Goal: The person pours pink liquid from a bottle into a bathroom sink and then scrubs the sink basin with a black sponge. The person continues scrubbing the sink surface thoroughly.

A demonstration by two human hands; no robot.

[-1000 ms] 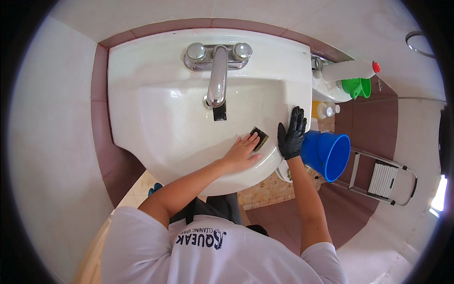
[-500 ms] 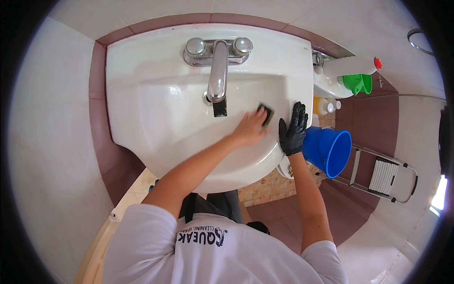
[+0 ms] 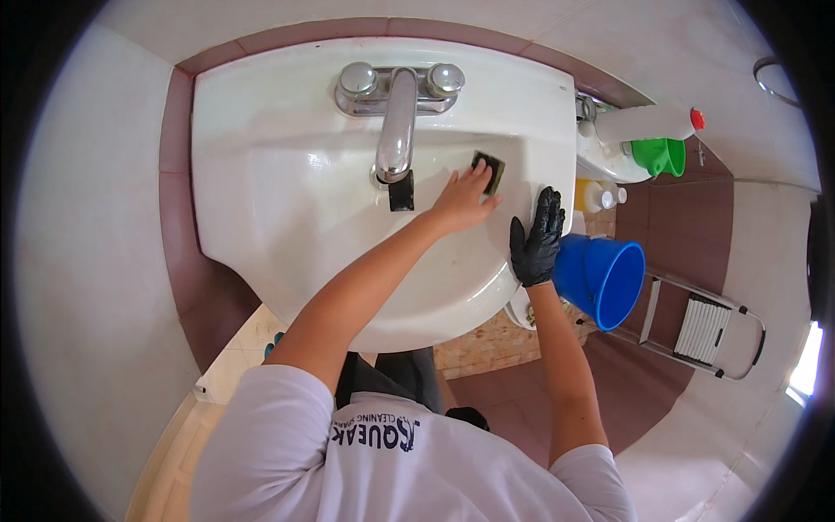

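Left hand [image 3: 464, 204] and dark pad [image 3: 496, 172] — moved toward sink's [image 3: 300, 217] back.

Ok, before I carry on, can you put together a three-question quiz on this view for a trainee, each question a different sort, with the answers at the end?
1. Short answer: which of the person's hands wears the black glove?
2. True or false: the blue bucket is to the right of the sink.
3. Multiple choice: the fingers of the left hand lie on
a) the dark scrub pad
b) the faucet
c) the green container

Key
1. The right hand.
2. True.
3. a
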